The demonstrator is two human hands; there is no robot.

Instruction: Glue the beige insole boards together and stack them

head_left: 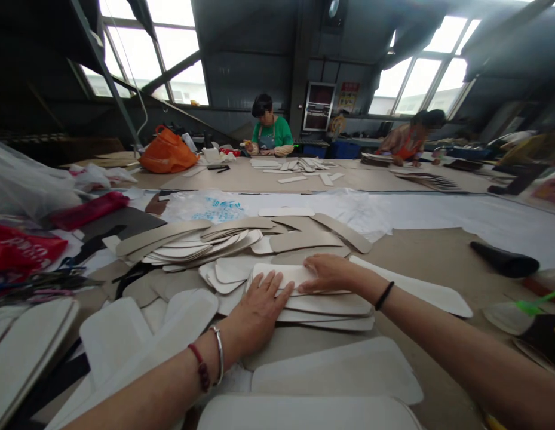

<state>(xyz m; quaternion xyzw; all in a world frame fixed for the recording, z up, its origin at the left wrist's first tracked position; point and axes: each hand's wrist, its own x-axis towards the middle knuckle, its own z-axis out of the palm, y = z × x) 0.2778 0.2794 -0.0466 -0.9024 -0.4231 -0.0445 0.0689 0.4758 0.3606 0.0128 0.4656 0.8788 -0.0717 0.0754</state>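
In the middle of the table lies a stack of long white panels [331,303] with rounded corners, stiff and card-like. My left hand [259,310] rests flat on the stack's left part, palm down, fingers extended. At the far side, my right hand [326,273] has its thumb and fingers closed over the top white panel [281,275]; the fingertips are partly hidden. Just beyond my hands is a loose pile of beige and white panels [192,248]. Closer to me lie larger white panels [335,370], and others [120,322] overlap to the left.
A dark rolled piece [503,258] and a clear cup [510,313] with something green are on the right. Red bags [26,251] and plastic sheeting crowd the left. Across the table, a person in green [272,134] and another person [407,140] work near an orange bag [167,150].
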